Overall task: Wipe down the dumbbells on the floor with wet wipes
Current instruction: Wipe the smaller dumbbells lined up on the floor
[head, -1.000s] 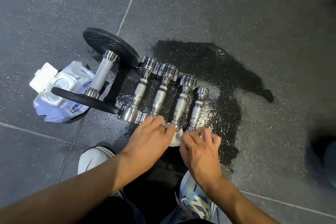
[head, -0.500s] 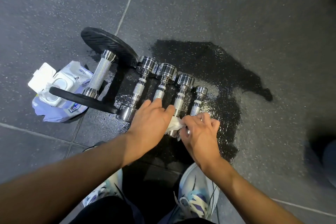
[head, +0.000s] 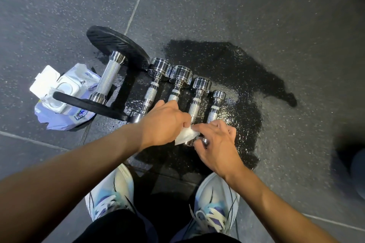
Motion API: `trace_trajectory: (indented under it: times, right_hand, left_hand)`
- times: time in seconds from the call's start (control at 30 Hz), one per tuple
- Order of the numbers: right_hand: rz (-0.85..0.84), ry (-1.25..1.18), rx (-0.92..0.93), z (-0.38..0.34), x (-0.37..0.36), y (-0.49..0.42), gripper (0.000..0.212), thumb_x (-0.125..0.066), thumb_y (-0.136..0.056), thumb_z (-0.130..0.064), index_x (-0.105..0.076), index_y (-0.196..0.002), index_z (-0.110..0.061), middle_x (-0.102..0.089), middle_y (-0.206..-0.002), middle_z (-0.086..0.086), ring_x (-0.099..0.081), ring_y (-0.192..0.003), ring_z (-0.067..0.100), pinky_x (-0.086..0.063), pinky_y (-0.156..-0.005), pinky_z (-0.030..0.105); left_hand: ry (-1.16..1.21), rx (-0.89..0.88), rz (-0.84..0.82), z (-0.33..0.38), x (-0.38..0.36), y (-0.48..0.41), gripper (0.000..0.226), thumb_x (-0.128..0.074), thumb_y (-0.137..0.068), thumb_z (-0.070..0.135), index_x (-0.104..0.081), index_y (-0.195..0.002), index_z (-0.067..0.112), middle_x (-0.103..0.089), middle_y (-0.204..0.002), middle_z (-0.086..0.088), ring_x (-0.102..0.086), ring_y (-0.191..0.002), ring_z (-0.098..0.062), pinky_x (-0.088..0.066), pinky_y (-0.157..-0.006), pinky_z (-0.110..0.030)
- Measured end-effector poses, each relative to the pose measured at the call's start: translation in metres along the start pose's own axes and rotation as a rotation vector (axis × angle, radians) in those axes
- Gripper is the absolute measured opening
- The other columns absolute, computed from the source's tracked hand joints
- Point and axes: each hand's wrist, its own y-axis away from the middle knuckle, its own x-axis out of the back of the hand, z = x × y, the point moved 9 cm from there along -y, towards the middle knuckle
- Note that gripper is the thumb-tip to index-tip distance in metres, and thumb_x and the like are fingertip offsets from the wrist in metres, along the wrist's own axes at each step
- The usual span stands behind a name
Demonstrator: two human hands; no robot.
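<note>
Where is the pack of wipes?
In the head view, the pack lies on the floor at left, lid open, beside the big dumbbell.

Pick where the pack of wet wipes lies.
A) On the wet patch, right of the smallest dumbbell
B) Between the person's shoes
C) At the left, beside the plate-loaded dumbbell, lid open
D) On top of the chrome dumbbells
C: the pack of wet wipes lies on the floor at the left with its lid flipped open, partly behind the near plate of the plate-loaded dumbbell.
</note>
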Motion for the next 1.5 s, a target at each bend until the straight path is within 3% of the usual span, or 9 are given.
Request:
trace_trajectory:
  times: [0.17,0.3,0.47,0.63,0.83,1.0,1.2,1.37,1.5]
  right_hand:
    - [0.073,-0.039,0.045,-0.002,0.005,0.017,0.018,-0.064,-0.093,-0.034,-0.07,-0.109,-0.032,-0.066,-0.102,-0.017,-0.05,-0.102,0.015,-0.029,-0.084,0.037]
    - [0.093,0.052,0.057,-0.01,0.0,0.031,0.012,-0.071,-0.094,-0.029,-0.068,-0.105,-0.029,-0.066,-0.101,-0.016,-0.052,-0.102,0.02,-0.029,-0.082,0.04]
    - [0.104,0.118,0.043,-0.015,-0.001,0.037,0.008,-0.07,-0.092,-0.025,-0.062,-0.093,-0.028,-0.065,-0.099,-0.018,-0.049,-0.104,0.02,-0.03,-0.08,0.04]
    - [0.067,0.172,0.04,-0.023,-0.01,0.046,0.004,-0.063,-0.092,-0.025,-0.06,-0.09,-0.027,-0.062,-0.095,-0.015,-0.049,-0.1,0.021,-0.024,-0.075,0.035]
    - [0.096,0.138,0.079,-0.031,-0.013,0.05,0.009,-0.061,-0.097,-0.031,-0.068,-0.101,-0.03,-0.066,-0.099,-0.018,-0.05,-0.099,0.019,-0.024,-0.076,0.035]
    - [0.204,0.116,0.082,-0.033,0.007,0.034,0.01,-0.074,-0.092,-0.025,-0.071,-0.102,-0.027,-0.067,-0.093,-0.016,-0.052,-0.095,0.018,-0.018,-0.083,0.027]
    - [0.224,0.011,-0.034,-0.005,0.015,0.003,0.014,-0.07,-0.095,-0.022,-0.071,-0.108,-0.027,-0.069,-0.094,-0.013,-0.051,-0.089,0.016,-0.03,-0.078,0.036]
    - [0.071,-0.081,0.058,-0.009,-0.006,0.017,0.023,-0.06,-0.096,-0.01,-0.067,-0.116,-0.02,-0.066,-0.105,-0.002,-0.06,-0.095,0.02,-0.051,-0.085,0.038]
    - [0.07,0.167,0.085,-0.031,-0.014,0.039,0.017,-0.055,-0.093,-0.02,-0.062,-0.107,-0.027,-0.064,-0.102,-0.008,-0.056,-0.103,0.021,-0.039,-0.086,0.035]
  left_hand:
    - [-0.049,-0.094,0.087,0.014,0.008,0.015,0.016,-0.059,-0.094,0.03,-0.063,-0.11,0.032,-0.058,-0.102,0.02,-0.039,-0.107,-0.012,-0.031,-0.088,-0.035]
    - [-0.317,-0.119,0.179,0.042,-0.001,0.023,0.015,-0.071,-0.083,0.02,-0.064,-0.096,0.026,-0.059,-0.093,0.007,-0.05,-0.1,-0.022,-0.036,-0.081,-0.038]
    - [-0.4,-0.127,0.235,0.053,-0.005,0.038,0.01,-0.061,-0.086,0.016,-0.065,-0.095,0.019,-0.059,-0.089,-0.001,-0.051,-0.098,-0.027,-0.037,-0.082,-0.041]
    - [-0.41,-0.139,0.298,0.063,-0.013,0.052,0.017,-0.045,-0.092,0.011,-0.063,-0.092,0.011,-0.058,-0.08,-0.007,-0.053,-0.086,-0.029,-0.048,-0.077,-0.045]
    - [-0.458,-0.153,0.312,0.05,-0.014,0.063,0.012,-0.057,-0.088,0.009,-0.06,-0.078,0.015,-0.055,-0.074,-0.003,-0.052,-0.082,-0.026,-0.035,-0.071,-0.04]
    - [-0.404,-0.129,0.412,0.035,0.018,0.048,0.009,-0.061,-0.092,0.013,-0.064,-0.086,0.018,-0.059,-0.082,0.001,-0.054,-0.087,-0.024,-0.039,-0.073,-0.04]
    - [-0.276,0.013,0.376,0.013,0.03,0.019,0.009,-0.074,-0.086,0.015,-0.069,-0.089,0.021,-0.06,-0.08,0.005,-0.049,-0.087,-0.022,-0.033,-0.071,-0.034]
    - [-0.374,-0.135,0.272,0.03,0.005,0.038,0.011,-0.066,-0.084,0.014,-0.061,-0.092,0.018,-0.058,-0.085,-0.002,-0.051,-0.09,-0.026,-0.039,-0.076,-0.039]
    - [-0.438,-0.143,0.253,0.04,-0.011,0.054,0.005,-0.064,-0.089,0.016,-0.061,-0.092,0.016,-0.06,-0.087,-0.002,-0.056,-0.094,-0.028,-0.039,-0.075,-0.041]
